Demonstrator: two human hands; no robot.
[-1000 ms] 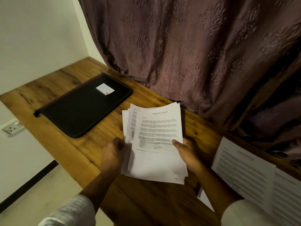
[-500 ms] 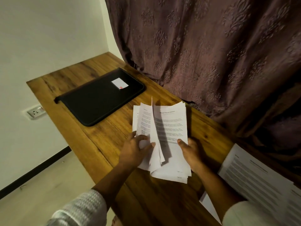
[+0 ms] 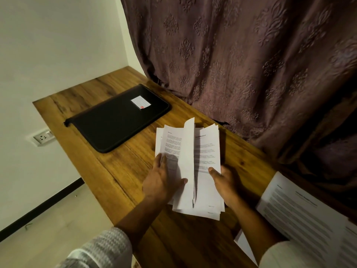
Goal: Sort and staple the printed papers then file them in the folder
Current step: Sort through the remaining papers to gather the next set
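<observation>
Only sorting is under way: the right hand (image 3: 226, 184) grips the papers (image 3: 207, 149), the flat left hand (image 3: 161, 183) parts them (folder (image 3: 116, 122) lies shut, no stapler in sight).

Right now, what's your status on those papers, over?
Left hand flat on the papers, thumb against a raised sheet. Right hand pinches their right edge. Folder closed on the table, nothing blocking it.

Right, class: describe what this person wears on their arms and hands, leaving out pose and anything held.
The left hand and right hand are bare: no gloves, and no watch shows at either wrist. The left sleeve is pale with a ribbed, woven-looking texture; the right sleeve is pale and looks plainer. Both stop well above the wrists.
</observation>
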